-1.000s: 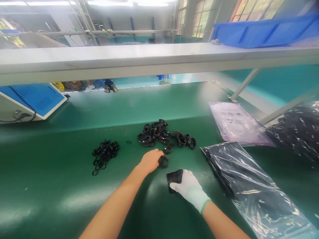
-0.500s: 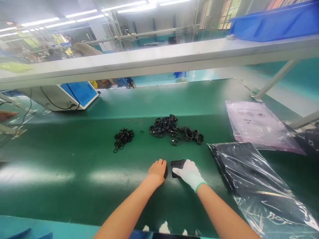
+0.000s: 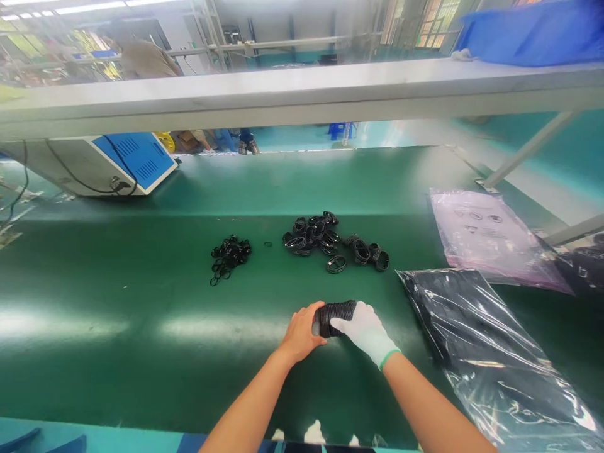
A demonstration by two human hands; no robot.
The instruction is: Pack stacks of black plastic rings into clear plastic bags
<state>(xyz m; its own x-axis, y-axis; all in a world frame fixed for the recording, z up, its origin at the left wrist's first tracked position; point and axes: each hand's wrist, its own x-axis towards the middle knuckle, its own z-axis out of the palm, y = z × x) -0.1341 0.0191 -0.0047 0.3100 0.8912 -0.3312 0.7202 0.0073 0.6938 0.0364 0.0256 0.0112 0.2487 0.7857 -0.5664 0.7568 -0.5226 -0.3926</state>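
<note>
A stack of thin black rings [image 3: 334, 319] lies on its side on the green mat, between my two hands. My bare left hand [image 3: 302, 331] has its thumb and fingers wrapped round the stack's left end. My right hand [image 3: 365, 330], in a white glove with a green cuff, grips the right end. Behind my hands is a heap of larger black rings [image 3: 314, 234], with more bundled rings [image 3: 361, 250] to its right. A pile of small black rings [image 3: 230, 257] sits farther left, and one small ring [image 3: 267, 244] lies alone beside it.
Black goods in a clear plastic bag [image 3: 476, 333] lie at the right, with a pinkish plastic bag [image 3: 486, 226] behind. A white shelf [image 3: 283, 97] crosses above the green table [image 3: 141, 270], bearing a blue bin [image 3: 528, 34]. A grey and blue machine [image 3: 127, 163] stands back left.
My left hand has opened wider and closed round the stack's left end, and the gap between the hands is now bridged by rings. The camera view has shifted slightly.
</note>
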